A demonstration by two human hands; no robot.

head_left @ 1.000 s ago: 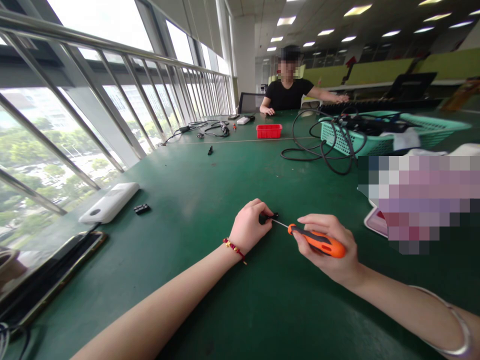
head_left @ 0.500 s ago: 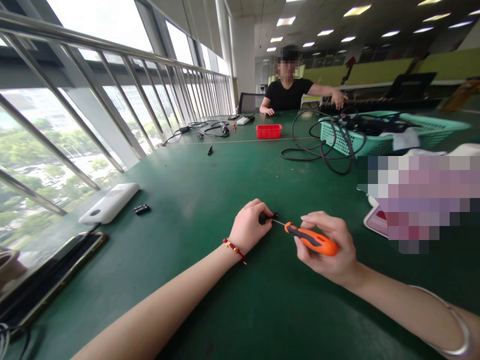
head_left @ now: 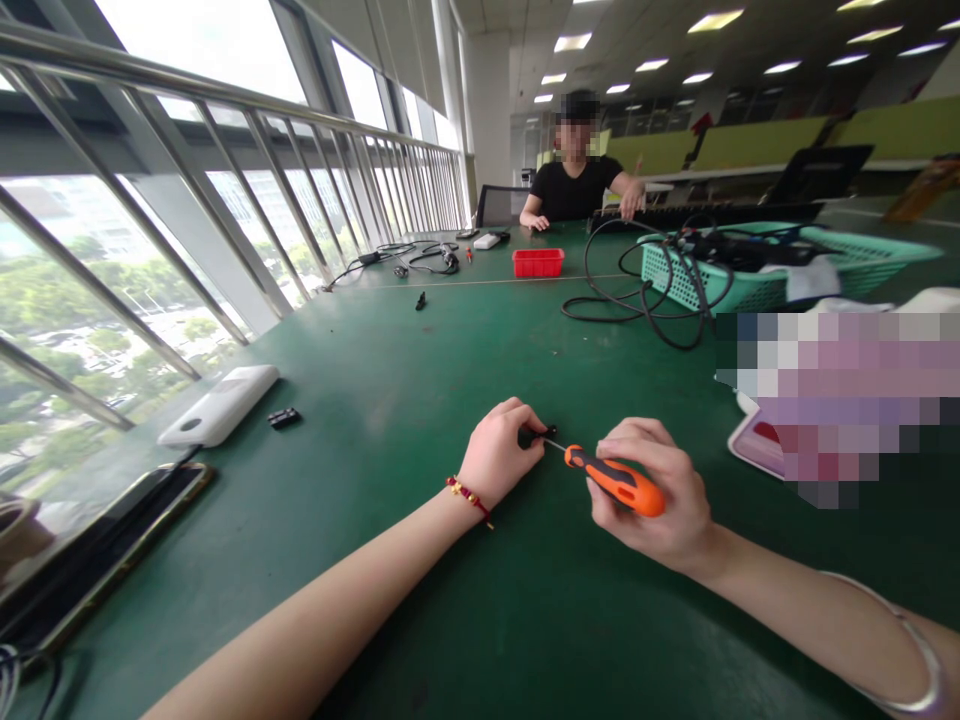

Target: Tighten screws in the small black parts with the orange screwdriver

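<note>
My left hand (head_left: 501, 452) rests on the green table (head_left: 360, 600), its fingers closed round a small black part (head_left: 531, 437). Most of that part is hidden by the fingers, and I cannot tell its kind. An orange and black screwdriver (head_left: 619, 482) is held between the thumb and fingers of my right hand (head_left: 660, 495). Its thin shaft points left, and the tip meets the black part beside my left fingertips.
At the left lie a white power bank (head_left: 221, 405), a small black piece (head_left: 284, 418) and a phone (head_left: 112, 570). Farther off are a red tray (head_left: 538, 263), a green basket (head_left: 750, 290) with black cables, and a seated person (head_left: 576, 185) with a hand on a long black object.
The screwdriver handle has shifted slightly left and down as my right fingers moved on it. My left hand has kept still. Across the table, the person's hand has moved left with the long black object.
</note>
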